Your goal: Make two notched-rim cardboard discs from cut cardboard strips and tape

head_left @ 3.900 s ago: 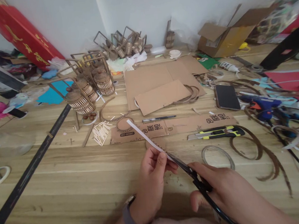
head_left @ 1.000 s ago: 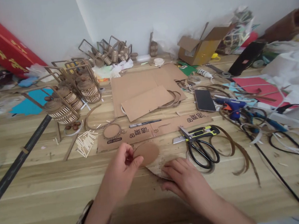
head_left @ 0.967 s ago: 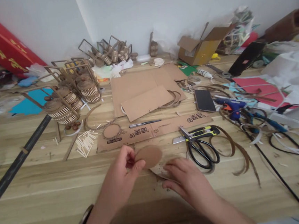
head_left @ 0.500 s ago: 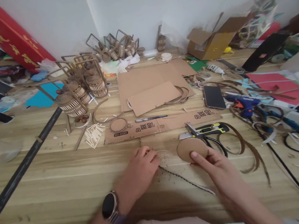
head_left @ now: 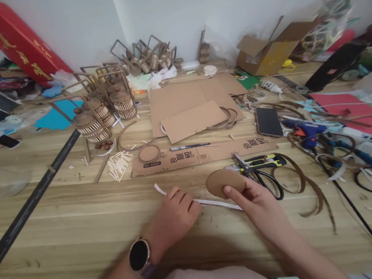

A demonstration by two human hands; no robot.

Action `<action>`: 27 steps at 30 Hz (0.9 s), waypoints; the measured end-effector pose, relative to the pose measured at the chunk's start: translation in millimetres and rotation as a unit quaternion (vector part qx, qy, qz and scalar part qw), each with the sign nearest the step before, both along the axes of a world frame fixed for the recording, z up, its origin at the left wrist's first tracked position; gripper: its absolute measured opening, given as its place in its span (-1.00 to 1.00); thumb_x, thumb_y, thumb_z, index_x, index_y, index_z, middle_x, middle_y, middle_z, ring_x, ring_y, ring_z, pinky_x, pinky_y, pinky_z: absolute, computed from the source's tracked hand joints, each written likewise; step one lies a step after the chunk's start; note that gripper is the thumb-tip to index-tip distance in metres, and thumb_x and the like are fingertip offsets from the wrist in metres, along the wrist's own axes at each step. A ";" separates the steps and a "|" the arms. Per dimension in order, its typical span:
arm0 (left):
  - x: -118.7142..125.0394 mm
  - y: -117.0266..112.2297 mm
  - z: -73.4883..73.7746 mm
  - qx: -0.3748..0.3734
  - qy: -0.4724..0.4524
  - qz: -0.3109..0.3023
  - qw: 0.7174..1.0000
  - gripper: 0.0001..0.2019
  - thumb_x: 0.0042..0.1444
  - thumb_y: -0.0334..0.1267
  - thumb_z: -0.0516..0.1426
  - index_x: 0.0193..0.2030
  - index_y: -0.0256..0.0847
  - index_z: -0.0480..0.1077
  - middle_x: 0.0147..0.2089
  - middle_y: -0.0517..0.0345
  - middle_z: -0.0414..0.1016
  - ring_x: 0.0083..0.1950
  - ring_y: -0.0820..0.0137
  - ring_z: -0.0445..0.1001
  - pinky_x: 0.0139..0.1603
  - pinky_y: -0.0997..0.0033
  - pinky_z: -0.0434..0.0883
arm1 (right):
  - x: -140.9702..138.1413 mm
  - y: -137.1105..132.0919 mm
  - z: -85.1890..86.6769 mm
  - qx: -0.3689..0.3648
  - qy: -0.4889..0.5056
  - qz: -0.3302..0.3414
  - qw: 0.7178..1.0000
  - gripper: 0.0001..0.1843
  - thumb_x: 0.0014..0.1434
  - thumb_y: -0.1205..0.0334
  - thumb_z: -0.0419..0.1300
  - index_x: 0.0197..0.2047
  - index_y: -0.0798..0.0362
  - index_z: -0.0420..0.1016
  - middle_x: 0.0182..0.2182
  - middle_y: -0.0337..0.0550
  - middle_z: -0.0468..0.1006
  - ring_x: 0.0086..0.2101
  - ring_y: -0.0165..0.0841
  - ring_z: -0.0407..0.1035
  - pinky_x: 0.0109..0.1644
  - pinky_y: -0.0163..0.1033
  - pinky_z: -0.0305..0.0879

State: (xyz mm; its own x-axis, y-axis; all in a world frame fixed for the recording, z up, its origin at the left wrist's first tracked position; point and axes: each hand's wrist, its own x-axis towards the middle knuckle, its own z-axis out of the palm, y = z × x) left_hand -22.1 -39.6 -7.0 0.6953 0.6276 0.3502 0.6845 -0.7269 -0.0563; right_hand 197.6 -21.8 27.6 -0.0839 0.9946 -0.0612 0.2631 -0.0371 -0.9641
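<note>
My right hand (head_left: 259, 202) pinches a round brown cardboard disc (head_left: 224, 182) just above the wooden table (head_left: 66, 228). My left hand (head_left: 175, 216), with a dark watch (head_left: 139, 255) on its wrist, is closed on a long white serrated strip (head_left: 211, 202) that runs under it from upper left toward the right hand. Black scissors (head_left: 263, 178) lie just right of the disc, beside a yellow-and-black utility knife (head_left: 262, 162).
Behind the hands lie a printed cardboard strip (head_left: 200, 153), a pen (head_left: 189, 147), flat cardboard sheets (head_left: 192, 106), small sticks (head_left: 118, 165) and cardboard lanterns (head_left: 102, 112). A phone (head_left: 268, 121), blue glue gun (head_left: 302, 127), cables and curled brown strips (head_left: 310, 189) crowd the right. A black bar (head_left: 32, 205) crosses the left.
The scissors were set down. The disc passed from my left hand to my right hand. My left hand has taken the white strip and lifted its end to the upper left.
</note>
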 end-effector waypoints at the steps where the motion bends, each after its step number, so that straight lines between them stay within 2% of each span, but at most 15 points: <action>1: -6.3 -0.1 1.6 0.003 -0.014 -0.003 1.000 -0.75 0.31 -0.49 -0.03 -0.37 -0.21 0.33 -0.33 0.09 0.48 -0.32 0.31 0.41 -0.16 0.24 0.39 | 0.9 1.1 1.2 0.007 -0.001 -0.003 1.000 -0.58 0.09 -0.13 0.26 -0.17 0.04 0.59 -0.23 -0.04 0.69 -0.20 -0.16 0.56 -0.11 -0.12 0.50; 3: -17.9 -1.4 4.9 0.003 -0.060 0.022 0.998 -0.71 0.33 -0.48 -0.08 -0.37 -0.21 0.35 -0.30 0.09 0.49 -0.31 0.33 0.41 -0.19 0.28 0.40 | 4.5 2.7 3.2 0.019 -0.004 -0.013 1.000 -0.59 0.10 -0.12 0.27 -0.14 0.02 0.58 -0.22 -0.06 0.69 -0.20 -0.17 0.56 -0.10 -0.13 0.50; 6: -23.2 -2.8 5.8 -0.055 -0.103 0.086 0.989 -0.71 0.36 -0.44 -0.09 -0.29 -0.22 0.40 -0.22 0.09 0.51 -0.25 0.32 0.45 -0.23 0.31 0.42 | 10.6 4.1 5.5 0.049 -0.035 -0.035 0.998 -0.63 0.14 -0.09 0.24 -0.14 0.00 0.57 -0.25 -0.09 0.69 -0.23 -0.19 0.57 -0.16 -0.16 0.50; 8: -16.6 -1.2 3.2 -0.103 -0.088 0.089 0.987 -0.76 0.37 -0.42 -0.06 -0.20 -0.23 0.42 -0.20 0.09 0.52 -0.22 0.31 0.46 -0.23 0.30 0.43 | 13.1 4.5 7.5 0.093 -0.091 -0.046 0.990 -0.69 0.17 -0.06 0.20 -0.20 -0.01 0.56 -0.32 -0.12 0.68 -0.29 -0.20 0.56 -0.26 -0.19 0.49; 11: -1.0 4.7 -0.8 -0.137 -0.043 0.056 0.988 -0.84 0.35 -0.42 0.02 -0.12 -0.26 0.43 -0.19 0.08 0.52 -0.18 0.28 0.47 -0.20 0.28 0.44 | 14.5 5.6 10.6 0.180 -0.188 -0.030 0.965 -0.75 0.22 0.01 0.17 -0.24 -0.02 0.54 -0.38 -0.14 0.65 -0.39 -0.24 0.54 -0.37 -0.22 0.45; 14: 8.8 9.6 -0.3 -0.151 0.005 0.045 0.987 -0.91 0.31 -0.40 0.10 -0.14 -0.27 0.43 -0.17 0.08 0.52 -0.14 0.27 0.46 -0.17 0.28 0.44 | 14.9 8.2 10.8 0.278 -0.264 0.022 0.923 -0.81 0.27 0.11 0.13 -0.21 -0.02 0.52 -0.33 -0.12 0.67 -0.30 -0.20 0.57 -0.21 -0.16 0.48; 16: 10.5 10.5 1.3 -0.144 0.026 0.041 0.988 -0.95 0.28 -0.39 0.13 -0.17 -0.27 0.43 -0.18 0.08 0.52 -0.16 0.26 0.45 -0.20 0.28 0.44 | 13.7 9.6 7.9 0.309 -0.292 0.059 0.903 -0.82 0.30 0.16 0.09 -0.19 -0.03 0.51 -0.30 -0.11 0.67 -0.23 -0.19 0.57 -0.11 -0.14 0.46; 18: 10.0 9.7 2.0 -0.132 0.038 0.037 0.990 -0.96 0.27 -0.38 0.15 -0.17 -0.28 0.43 -0.19 0.07 0.51 -0.18 0.25 0.45 -0.22 0.27 0.43 | 9.8 10.0 2.2 0.289 -0.292 0.089 0.908 -0.82 0.31 0.18 0.06 -0.18 -0.03 0.49 -0.31 -0.13 0.67 -0.26 -0.22 0.57 -0.18 -0.19 0.46; 22: 8.4 6.1 -0.1 -0.118 0.034 0.042 0.992 -0.91 0.26 -0.37 0.16 -0.12 -0.31 0.44 -0.15 0.05 0.52 -0.14 0.23 0.46 -0.19 0.26 0.45 | -1.0 10.6 -14.9 0.170 -0.245 0.144 0.944 -0.84 0.29 0.19 0.04 -0.20 -0.03 0.43 -0.37 -0.17 0.66 -0.38 -0.28 0.56 -0.39 -0.28 0.39; 24: 8.1 4.4 -1.6 -0.121 0.031 0.046 0.991 -0.90 0.28 -0.37 0.14 -0.09 -0.31 0.44 -0.13 0.06 0.52 -0.12 0.24 0.46 -0.17 0.26 0.45 | -3.3 12.6 -23.3 0.122 -0.228 0.164 0.952 -0.84 0.27 0.16 0.03 -0.26 -0.03 0.41 -0.41 -0.17 0.63 -0.41 -0.27 0.53 -0.41 -0.27 0.37; 27: 6.6 2.0 -3.0 -0.128 0.034 0.045 0.990 -0.88 0.32 -0.38 0.10 -0.07 -0.28 0.43 -0.11 0.08 0.52 -0.10 0.26 0.45 -0.16 0.28 0.45 | -1.3 16.0 -30.8 0.088 -0.215 0.182 0.955 -0.81 0.27 0.11 0.02 -0.28 -0.02 0.39 -0.41 -0.14 0.62 -0.39 -0.25 0.50 -0.34 -0.24 0.37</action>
State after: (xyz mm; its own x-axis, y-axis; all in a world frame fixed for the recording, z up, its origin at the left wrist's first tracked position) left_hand -15.5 -37.6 -9.9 0.6487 0.7505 0.1258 0.7484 -0.6592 0.0732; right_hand 196.3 -5.8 -3.2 -0.4318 0.9020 -0.0026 0.6004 0.2853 -0.7470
